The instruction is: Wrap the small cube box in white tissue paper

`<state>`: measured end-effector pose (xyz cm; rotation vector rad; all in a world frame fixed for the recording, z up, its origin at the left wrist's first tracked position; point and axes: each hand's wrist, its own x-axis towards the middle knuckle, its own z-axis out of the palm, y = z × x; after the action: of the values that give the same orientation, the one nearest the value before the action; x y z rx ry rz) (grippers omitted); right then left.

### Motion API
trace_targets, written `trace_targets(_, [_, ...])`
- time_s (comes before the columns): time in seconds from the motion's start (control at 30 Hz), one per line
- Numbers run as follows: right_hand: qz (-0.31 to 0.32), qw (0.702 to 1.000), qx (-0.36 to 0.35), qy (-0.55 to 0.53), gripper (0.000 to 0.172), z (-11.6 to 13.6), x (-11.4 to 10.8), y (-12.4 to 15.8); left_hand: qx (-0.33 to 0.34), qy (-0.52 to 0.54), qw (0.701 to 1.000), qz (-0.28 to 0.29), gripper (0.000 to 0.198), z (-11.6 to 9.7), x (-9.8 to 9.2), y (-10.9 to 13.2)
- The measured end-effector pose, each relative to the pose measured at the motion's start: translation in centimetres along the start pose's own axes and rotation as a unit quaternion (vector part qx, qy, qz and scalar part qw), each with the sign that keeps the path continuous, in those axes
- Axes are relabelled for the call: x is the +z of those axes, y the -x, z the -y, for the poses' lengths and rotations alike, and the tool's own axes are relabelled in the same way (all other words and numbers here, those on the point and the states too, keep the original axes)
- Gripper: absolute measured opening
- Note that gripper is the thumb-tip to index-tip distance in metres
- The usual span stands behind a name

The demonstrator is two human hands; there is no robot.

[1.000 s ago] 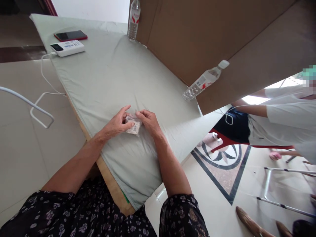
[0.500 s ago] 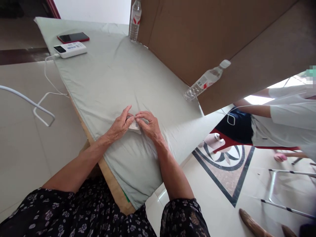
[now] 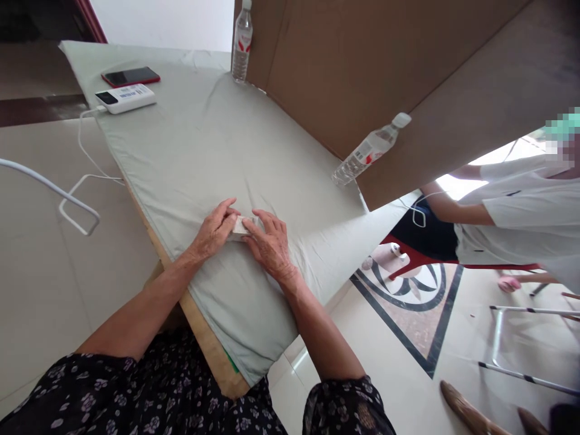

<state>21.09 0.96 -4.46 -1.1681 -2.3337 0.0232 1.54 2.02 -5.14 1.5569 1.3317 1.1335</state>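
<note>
A small, flat, whitish box (image 3: 240,227) lies between my two hands, low over the cloth-covered table (image 3: 194,157). My left hand (image 3: 212,231) is closed on its left end, with the thumb along the near side. On the right end, my right hand (image 3: 272,243) grips it, one finger lying across the top and the thumb at the near edge. What is printed on the box is too small to read, and my fingers cover both its ends.
Beyond my hands, one water bottle (image 3: 369,151) leans against a large cardboard panel (image 3: 362,72); another bottle (image 3: 243,45) stands farther back. A phone (image 3: 131,76) and a white power bank (image 3: 125,98) with a cable lie far left. A person in white (image 3: 516,205) sits at right.
My right hand has shifted its fingers on the box, one now lying across the top. The box is turned slightly and more of its top shows. The whole view has moved a little.
</note>
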Motion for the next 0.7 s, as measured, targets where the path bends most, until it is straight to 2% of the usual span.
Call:
trace_targets(0.1, [-0.018,1.0,0.0,-0.004,0.032,-0.1,0.1,-0.2,-0.014,0.039,0.999,0.004,0.066,0.2,0.0,0.1])
trace_targets(0.2, [-0.034,0.999,0.004,-0.041,0.027,0.0,0.1,-0.1,-0.004,0.022,1.0,0.009,0.064,0.3,-0.1,0.1])
trace_targets(0.4, [-0.11,0.978,0.092,-0.154,0.032,-0.3,-0.7,0.3,0.009,0.004,1.0,0.02,0.059,0.2,-0.3,0.0])
trace_targets(0.47, [-0.087,0.982,0.09,-0.139,0.038,-0.3,-0.5,0.3,0.01,0.0,1.0,0.017,0.06,0.1,-0.2,0.1])
trace_targets(0.57, [-0.011,0.996,0.053,-0.075,0.047,0.0,0.1,0.1,0.016,-0.006,1.0,0.01,0.059,0.0,-0.2,0.1])
trace_targets(0.63, [0.016,0.999,0.031,-0.035,0.044,0.1,0.6,0.0,0.018,-0.007,1.0,0.008,0.058,-0.1,-0.2,0.2])
trace_targets(0.7, [0.016,1.0,0.021,-0.008,0.04,0.1,0.8,-0.1,0.018,-0.009,1.0,0.008,0.058,-0.1,-0.1,0.2])
